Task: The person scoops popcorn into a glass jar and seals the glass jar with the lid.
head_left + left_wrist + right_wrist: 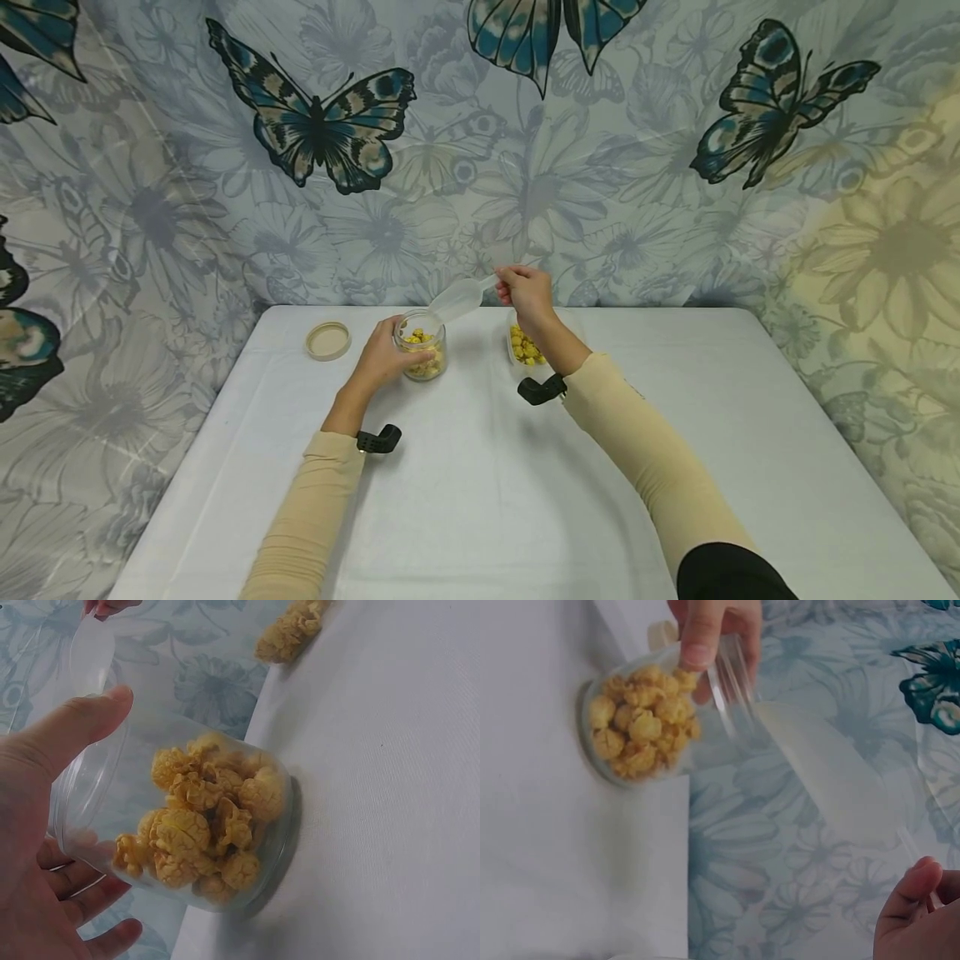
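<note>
On the table stands a clear glass jar (441, 333), partly filled with yellow popcorn (195, 817). My left hand (384, 354) grips it around the sides, with the thumb across the near side in the head view. A translucent white scoop (459, 298) tilts down toward the jar, its tip at the open mouth. Its handle is pinched by my right hand (525, 292), which is raised to the right of the jar. In the right wrist view the scoop (836, 780) looks empty, and the popcorn (641, 724) sits in the lower part of the jar.
A clear container (512, 357) holding more popcorn stands under my right wrist, partly hidden by it. To the left of the jar lies a round beige-rimmed lid (327, 342). A butterfly-patterned cloth (420, 242) hangs behind the white table (480, 500).
</note>
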Motion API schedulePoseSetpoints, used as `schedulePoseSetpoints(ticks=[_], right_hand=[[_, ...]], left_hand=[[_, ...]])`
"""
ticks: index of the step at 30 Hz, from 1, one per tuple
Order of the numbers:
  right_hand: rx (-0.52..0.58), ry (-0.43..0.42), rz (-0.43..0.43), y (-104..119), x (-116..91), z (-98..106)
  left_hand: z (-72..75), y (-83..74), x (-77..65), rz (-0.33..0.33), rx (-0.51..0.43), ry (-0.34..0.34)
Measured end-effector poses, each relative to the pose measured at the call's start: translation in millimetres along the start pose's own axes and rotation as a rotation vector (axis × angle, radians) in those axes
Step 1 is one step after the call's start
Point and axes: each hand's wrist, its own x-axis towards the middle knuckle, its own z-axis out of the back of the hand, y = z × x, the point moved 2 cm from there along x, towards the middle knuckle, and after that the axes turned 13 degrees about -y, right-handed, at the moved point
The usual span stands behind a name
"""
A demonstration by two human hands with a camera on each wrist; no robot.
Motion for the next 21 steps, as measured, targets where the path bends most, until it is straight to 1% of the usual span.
schedulePoseSetpoints(ticks=[7,15,21], right_hand=[[0.023,-0.004,-0.013,0.7,0.3,0.7],[0.049,0.021,-0.033,-0.7,1.7,3.9],[0.043,0.025,-0.045,-2.2,3.2,6.7]], left_hand=[[0.9,-2.7,0.8,-0.018,0.027,0.004],[2.7,-4.2,0.7,-0.041,0.05,0.001],[2.5,-4.3,0.7,-0.036,0.056,0.008]])
